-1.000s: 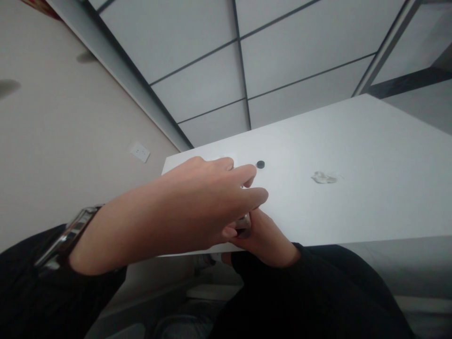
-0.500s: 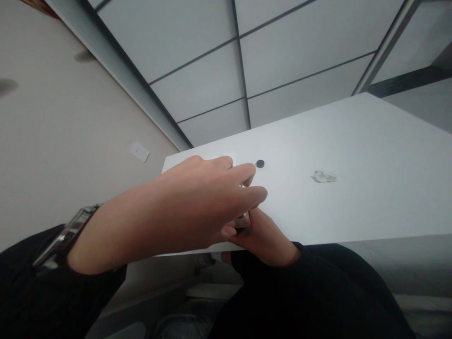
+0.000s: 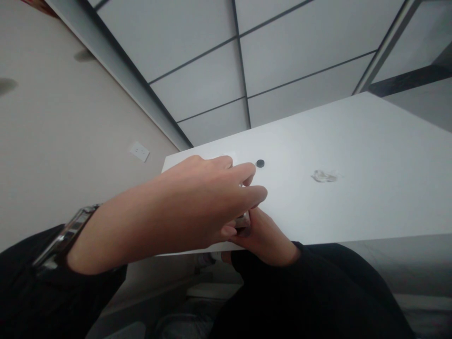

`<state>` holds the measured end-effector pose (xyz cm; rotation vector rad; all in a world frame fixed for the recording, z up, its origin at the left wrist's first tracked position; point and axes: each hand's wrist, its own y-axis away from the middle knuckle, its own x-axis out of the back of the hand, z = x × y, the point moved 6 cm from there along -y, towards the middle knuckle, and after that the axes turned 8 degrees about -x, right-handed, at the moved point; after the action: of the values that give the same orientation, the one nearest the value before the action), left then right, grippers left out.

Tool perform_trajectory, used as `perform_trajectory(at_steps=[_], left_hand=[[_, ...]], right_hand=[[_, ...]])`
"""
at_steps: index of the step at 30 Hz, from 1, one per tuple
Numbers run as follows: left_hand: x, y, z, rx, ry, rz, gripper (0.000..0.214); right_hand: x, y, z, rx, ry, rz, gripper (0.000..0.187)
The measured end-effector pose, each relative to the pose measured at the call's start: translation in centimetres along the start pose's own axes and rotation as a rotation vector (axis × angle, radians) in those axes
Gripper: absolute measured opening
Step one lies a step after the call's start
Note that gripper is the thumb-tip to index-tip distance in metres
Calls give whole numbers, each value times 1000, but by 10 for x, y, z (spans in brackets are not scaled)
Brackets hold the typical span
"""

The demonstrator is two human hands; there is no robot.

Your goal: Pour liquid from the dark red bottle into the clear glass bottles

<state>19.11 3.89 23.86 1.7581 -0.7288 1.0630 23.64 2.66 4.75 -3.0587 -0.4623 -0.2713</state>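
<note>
My left hand (image 3: pixel 197 202), with a metal watch (image 3: pixel 70 233) on the wrist, reaches across from the left. Its fingers are curled over a small shiny, partly see-through pinkish object (image 3: pixel 243 221). Beneath it, my right hand (image 3: pixel 263 233) is closed around the same object from below. Most of this object is hidden behind my left hand, so its kind cannot be made out. Just beyond the left fingertips, a small round black cap-like piece (image 3: pixel 260 163) lies on the white table (image 3: pixel 370 165).
A crumpled, clear plastic-like scrap (image 3: pixel 324 176) lies on the table right of the black piece. Behind stand white panelled doors (image 3: pixel 205 94) with dark strips. A wall socket (image 3: pixel 140 151) is on the left wall. Dim items show below the table's front edge.
</note>
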Motion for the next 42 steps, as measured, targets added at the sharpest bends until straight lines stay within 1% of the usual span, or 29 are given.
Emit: perform_trajectory(at_steps=[4, 10, 13, 17, 22, 29, 36, 39, 42], left_hand=[[1, 0, 0, 2, 0, -2, 16], [0, -1, 0, 26, -10, -26, 23], [1, -1, 0, 19, -11, -27, 20], [1, -1, 1, -1, -16, -5, 20], [0, -1, 1, -5, -19, 10, 18], [1, -1, 1, 5, -13, -16, 23], [-1, 0, -1, 21, 21, -21, 20], [-2, -1, -1, 32, 37, -30, 22], [-2, -1, -1, 33, 25, -33, 21]], right_hand=[[1, 1, 0, -22, -13, 0, 60], [1, 0, 0, -25, 2, 5, 62], [1, 0, -1, -16, 1, 16, 61], [0, 0, -2, -31, -14, -5, 57], [0, 0, -4, -31, -4, -10, 55], [0, -1, -2, -24, 15, -10, 57], [-1, 1, -2, -18, 8, -7, 58], [-1, 0, 0, -40, 7, -9, 60], [-1, -1, 0, -52, 23, -14, 58]])
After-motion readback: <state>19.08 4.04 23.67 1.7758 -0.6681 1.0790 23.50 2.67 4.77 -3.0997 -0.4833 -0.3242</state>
